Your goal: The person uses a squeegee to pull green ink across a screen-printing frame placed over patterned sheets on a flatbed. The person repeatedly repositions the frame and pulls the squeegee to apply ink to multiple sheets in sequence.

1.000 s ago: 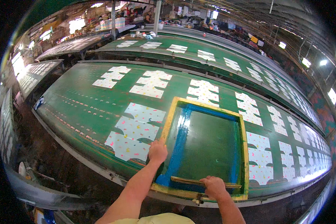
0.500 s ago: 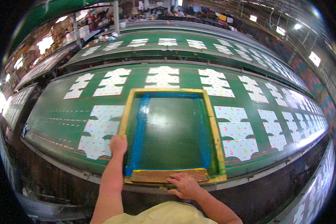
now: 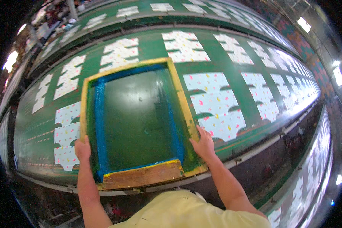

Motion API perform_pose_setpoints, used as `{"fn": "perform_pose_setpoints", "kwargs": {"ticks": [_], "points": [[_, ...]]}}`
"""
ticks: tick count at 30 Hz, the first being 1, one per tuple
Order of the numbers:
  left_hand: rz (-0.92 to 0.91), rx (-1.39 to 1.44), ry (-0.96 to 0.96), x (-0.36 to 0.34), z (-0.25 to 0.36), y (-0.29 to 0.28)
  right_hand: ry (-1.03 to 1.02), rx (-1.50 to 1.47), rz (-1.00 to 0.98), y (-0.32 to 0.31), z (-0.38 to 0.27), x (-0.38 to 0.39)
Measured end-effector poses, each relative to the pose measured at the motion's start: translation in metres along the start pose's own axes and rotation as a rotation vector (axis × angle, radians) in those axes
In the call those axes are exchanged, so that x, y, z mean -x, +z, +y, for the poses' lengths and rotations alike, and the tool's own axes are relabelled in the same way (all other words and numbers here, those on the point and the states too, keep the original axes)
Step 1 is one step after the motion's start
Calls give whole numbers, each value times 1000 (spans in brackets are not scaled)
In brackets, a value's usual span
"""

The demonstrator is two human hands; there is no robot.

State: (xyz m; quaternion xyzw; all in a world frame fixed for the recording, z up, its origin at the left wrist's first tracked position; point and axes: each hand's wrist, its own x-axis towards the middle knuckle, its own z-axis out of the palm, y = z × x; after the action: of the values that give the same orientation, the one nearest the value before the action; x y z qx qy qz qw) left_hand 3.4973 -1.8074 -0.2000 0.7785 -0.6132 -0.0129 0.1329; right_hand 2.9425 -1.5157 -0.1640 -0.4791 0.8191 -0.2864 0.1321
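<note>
Both of my hands grip a screen-printing frame (image 3: 127,68) with yellowish wooden rails, blue-taped inner edges and a dark green mesh. My left hand (image 3: 83,148) is closed round its left rail, low down. On the opposite rail, my right hand (image 3: 204,143) is closed at about the same height. A brown wooden squeegee (image 3: 142,175) lies inside the frame along its near end, touched by neither hand. The frame sits slightly turned over a long green printing table (image 3: 30,140); whether it touches the surface I cannot tell.
White fabric pieces (image 3: 216,102) with small coloured prints lie in rows on the table, close to both sides of the frame. A second table with more white pieces (image 3: 162,7) runs behind. Another printed row (image 3: 298,190) stretches along a table at the lower right.
My right hand has left the squeegee and taken hold of the right rail. The frame now appears larger and tilted in view, further left. The whole view has swung and turned.
</note>
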Motion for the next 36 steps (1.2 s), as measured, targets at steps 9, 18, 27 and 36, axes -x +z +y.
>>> {"fn": "perform_pose_setpoints", "kwargs": {"ticks": [9, 18, 27, 36], "points": [[-101, 234, 71, -14, -34, 23, 8, 84, 39, 12, -26, -33], [-216, 470, 69, -51, -49, 21, -144, 24, 121, -36, -49, -42], [-175, 483, 72, 25, 118, -1, 16, 51, 143, -127, 67, -99], [-87, 453, 156, 171, 310, 23, 329, 50, 99, -232, 236, -122]]}}
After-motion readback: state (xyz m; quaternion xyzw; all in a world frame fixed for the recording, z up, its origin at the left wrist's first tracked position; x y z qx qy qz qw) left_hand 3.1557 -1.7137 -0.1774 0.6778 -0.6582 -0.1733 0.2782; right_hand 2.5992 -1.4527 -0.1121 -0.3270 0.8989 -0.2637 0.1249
